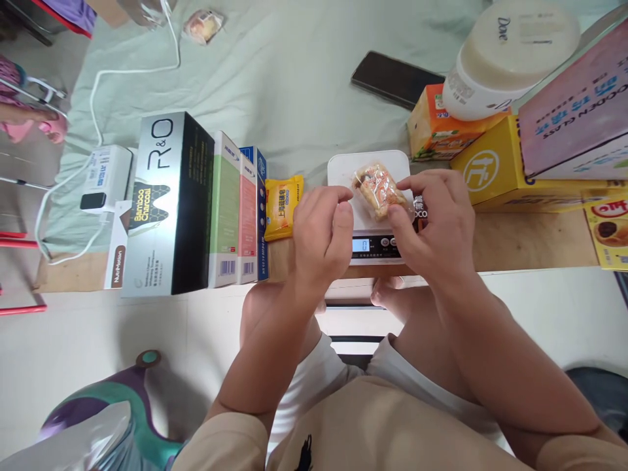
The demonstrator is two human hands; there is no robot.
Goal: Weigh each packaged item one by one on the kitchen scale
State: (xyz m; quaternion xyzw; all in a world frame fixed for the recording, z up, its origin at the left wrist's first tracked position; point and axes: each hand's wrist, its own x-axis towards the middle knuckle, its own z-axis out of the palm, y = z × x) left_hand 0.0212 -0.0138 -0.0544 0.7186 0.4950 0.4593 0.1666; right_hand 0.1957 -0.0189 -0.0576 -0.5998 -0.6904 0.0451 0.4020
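Note:
A clear-wrapped snack, pale with orange bits, is over the white plate of a digital kitchen scale. My right hand has its thumb and fingertips on the snack's right end, pinching it. Whether the snack rests on the plate or is slightly raised, I cannot tell. At the scale's left edge is my left hand, with bent fingers, a gap between thumb and forefinger, and nothing in it. The scale's lit display faces me. A yellow soap packet lies just left of my left hand.
Upright boxes line the left side. On the right are an orange carton, a yellow box and a white Dove jar. A black phone lies behind the scale. A white cable runs across the cloth.

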